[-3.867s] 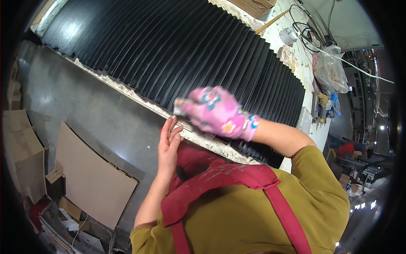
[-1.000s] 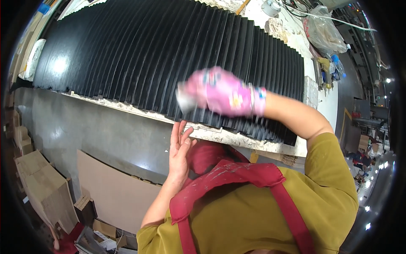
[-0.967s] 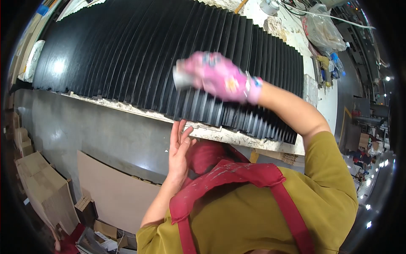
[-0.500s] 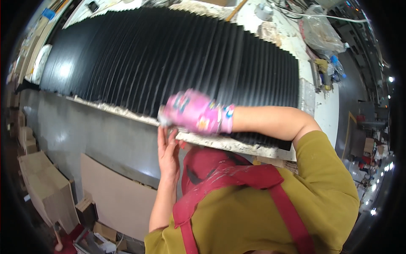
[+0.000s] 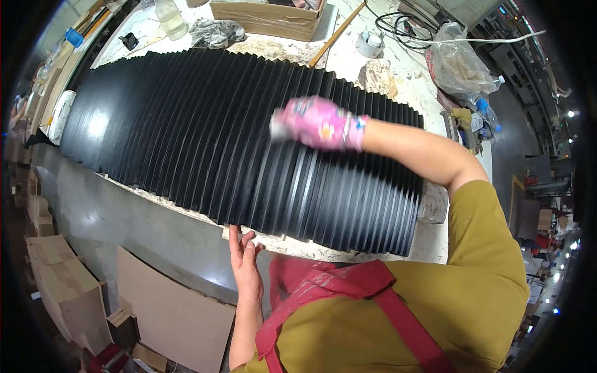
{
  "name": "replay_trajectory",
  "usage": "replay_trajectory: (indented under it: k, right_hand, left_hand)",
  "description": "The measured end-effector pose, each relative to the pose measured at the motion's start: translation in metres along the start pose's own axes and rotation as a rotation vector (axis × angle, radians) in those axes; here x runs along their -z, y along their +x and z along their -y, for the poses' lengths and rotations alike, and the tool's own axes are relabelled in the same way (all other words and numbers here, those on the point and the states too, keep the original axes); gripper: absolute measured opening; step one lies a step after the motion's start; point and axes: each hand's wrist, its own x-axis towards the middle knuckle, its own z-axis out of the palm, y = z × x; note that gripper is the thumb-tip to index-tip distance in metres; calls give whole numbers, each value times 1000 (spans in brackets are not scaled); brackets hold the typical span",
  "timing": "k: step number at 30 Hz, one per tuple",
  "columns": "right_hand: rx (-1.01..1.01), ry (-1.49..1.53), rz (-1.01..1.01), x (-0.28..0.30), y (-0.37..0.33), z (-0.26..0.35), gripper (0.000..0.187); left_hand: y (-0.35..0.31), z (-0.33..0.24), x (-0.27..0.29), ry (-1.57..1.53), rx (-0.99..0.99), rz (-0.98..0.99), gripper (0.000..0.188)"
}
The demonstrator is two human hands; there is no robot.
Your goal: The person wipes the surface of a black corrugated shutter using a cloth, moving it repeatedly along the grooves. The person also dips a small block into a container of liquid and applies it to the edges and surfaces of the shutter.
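A large black ribbed panel (image 5: 205, 130), made of many narrow ridges side by side, lies across the worktable (image 5: 283, 244). My right hand (image 5: 319, 123), in a pink flowered glove, is over the middle of the panel. Its fingers close around a whitish wad (image 5: 278, 126), blurred by motion, which seems to rest on the ridges; its exact kind is unclear. My bare left hand (image 5: 246, 261) is at the panel's near edge with fingers stretched up and apart. Its fingertips touch the edge there or just below it.
Behind the panel are a cardboard box (image 5: 267, 20), a grey rag (image 5: 216, 33), a bottle (image 5: 170, 20), a wooden stick (image 5: 336, 35) and a white cup (image 5: 369, 45). A plastic bag (image 5: 457, 65) and black cables lie far right. Cardboard cartons (image 5: 68, 292) stand on the floor at left.
My right hand has moved away from the near edge, up to the panel's middle, with the whitish wad. My left hand stays at the near edge. The whole view has shifted.
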Motion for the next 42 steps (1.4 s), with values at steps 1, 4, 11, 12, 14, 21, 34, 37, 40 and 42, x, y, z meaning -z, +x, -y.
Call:
replay_trajectory:
  k: [1,4,11,12,14,21,34,37,40,42]
  right_hand:
    - [166,125,14,7,-6,14,21]
    - [-126,164,-22,21,18,-33,27]
    - [-209,-43,-19,-10,15,-37,26]
    - [2,67,-77,-11,8,-28,30]
    - [135,217,-8,-12,9,-28,41]
    - [-198,-185,-350,-38,38,-46,23]
    - [0,92,-142,-14,27,61,20]
    - [320,290,7,-22,2,124,17]
    - [403,294,-88,-1,8,100,17]
    - [162,283,-283,4,25,24,23]
  left_hand:
    - [0,-1,-2,13,18,4,56]
    - [0,1,-9,8,33,-21,55]
    - [-10,3,-17,8,27,-83,58]
    - [-10,0,-18,10,28,-86,58]
    - [-12,-4,-18,-36,62,-85,55]
    - [-6,-6,-18,-166,56,-76,56]
    - [-7,-5,-23,-366,64,-65,56]
    - [-5,-2,-18,-396,85,-42,55]
    - [-10,-5,-13,-288,67,-67,54]
    - [-19,-4,-15,-225,58,-90,54]
